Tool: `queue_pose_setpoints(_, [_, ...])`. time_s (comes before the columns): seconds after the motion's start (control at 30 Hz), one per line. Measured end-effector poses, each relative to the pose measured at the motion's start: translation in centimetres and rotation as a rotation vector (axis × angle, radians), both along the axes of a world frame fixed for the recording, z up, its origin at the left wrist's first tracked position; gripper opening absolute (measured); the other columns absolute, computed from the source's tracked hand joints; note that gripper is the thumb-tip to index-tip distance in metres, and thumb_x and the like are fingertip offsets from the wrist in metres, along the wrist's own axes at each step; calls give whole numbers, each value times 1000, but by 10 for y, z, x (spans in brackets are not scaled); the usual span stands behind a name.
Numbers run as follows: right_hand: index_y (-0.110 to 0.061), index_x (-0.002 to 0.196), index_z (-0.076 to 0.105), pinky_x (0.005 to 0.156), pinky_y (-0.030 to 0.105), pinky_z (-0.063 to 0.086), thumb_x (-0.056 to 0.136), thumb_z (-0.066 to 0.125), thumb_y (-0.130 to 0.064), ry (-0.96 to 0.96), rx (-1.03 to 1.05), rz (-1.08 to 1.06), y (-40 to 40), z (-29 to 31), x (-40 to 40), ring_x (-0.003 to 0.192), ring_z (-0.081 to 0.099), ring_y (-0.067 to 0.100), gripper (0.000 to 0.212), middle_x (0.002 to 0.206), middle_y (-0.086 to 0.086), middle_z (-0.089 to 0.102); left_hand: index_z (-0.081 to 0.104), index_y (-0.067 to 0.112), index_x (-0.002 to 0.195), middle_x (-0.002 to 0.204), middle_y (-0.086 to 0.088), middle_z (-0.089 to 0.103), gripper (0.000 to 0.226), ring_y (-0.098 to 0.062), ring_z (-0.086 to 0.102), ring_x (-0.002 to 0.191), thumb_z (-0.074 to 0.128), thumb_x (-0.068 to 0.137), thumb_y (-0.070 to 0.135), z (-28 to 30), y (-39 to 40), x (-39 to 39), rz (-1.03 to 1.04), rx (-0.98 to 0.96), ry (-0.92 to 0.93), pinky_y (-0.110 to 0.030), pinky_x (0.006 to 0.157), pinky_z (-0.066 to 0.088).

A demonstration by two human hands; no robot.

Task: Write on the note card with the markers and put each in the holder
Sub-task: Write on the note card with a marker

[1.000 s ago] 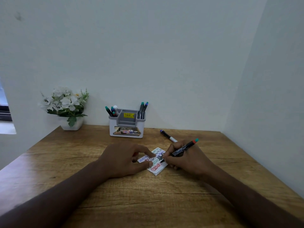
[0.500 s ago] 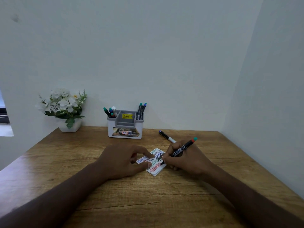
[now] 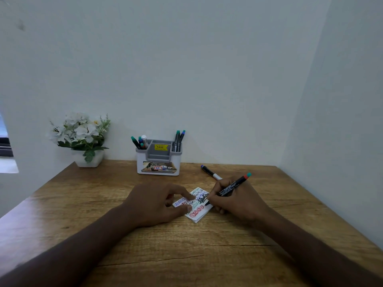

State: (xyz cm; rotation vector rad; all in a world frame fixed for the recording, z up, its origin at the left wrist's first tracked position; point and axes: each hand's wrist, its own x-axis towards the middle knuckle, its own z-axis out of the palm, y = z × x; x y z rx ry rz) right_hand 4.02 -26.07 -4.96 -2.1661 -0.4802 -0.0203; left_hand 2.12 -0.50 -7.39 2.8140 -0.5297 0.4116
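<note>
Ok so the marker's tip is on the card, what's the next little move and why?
Probably finish the black stroke, then lift the marker toward the holder. The right hand grips it with the tip on the note card, which the left hand pins flat; the card looks nearly full.

Wooden table (image 3: pixel 103 214), grain running left to right, set into corner of pale walls. Note card (image 3: pixel 196 212) at centre, flat, covered in coloured scribbles. Holder (image 3: pixel 158 162) at 12 o'clock near back edge, markers standing in both side slots. Flower pot (image 3: pixel 89 160) at 10 o'clock, back left corner. Loose marker (image 3: pixel 210 172) at 1 o'clock, lying flat, just beyond card.
</note>
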Motion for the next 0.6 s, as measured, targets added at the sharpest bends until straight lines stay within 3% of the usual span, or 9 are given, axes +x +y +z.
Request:
queue_pose_setpoints(0.27, [-11, 79, 79, 64, 23, 60, 87, 79, -13, 42, 17, 32, 1, 1, 0, 64, 70, 11, 8, 76, 4, 80, 58, 64, 126, 67, 15, 58, 43, -1, 55, 70, 48, 88, 81, 0, -1, -2, -15, -1, -32, -22, 54, 31])
queue_pose_setpoints(0.43, [-6, 87, 74, 68, 31, 58, 90, 72, 5, 161, 694, -24, -3, 14, 7, 72, 65, 22, 12, 83, 16, 74, 50, 55, 133, 71, 15, 57, 47, -2, 57, 73, 46, 91, 74, 3, -1, -6, -40, -113, -105, -18, 57, 35])
queue_pose_setpoints(0.53, [-2, 93, 72, 81, 43, 51, 89, 73, 6, 139, 810, -46, -5, 15, 8, 72, 68, 22, 9, 82, 12, 77, 45, 52, 132, 69, 10, 56, 41, -6, 57, 74, 38, 92, 57, 3, -1, -9, -36, -269, -119, -22, 59, 39])
queue_pose_setpoints(0.6, [-1, 92, 73, 87, 46, 49, 89, 72, 8, 150, 834, -49, -5, 13, 7, 74, 70, 22, 9, 80, 11, 77, 46, 42, 130, 80, 11, 60, 35, -7, 58, 80, 38, 96, 46, 3, -3, -9, -56, -336, -84, -30, 66, 48])
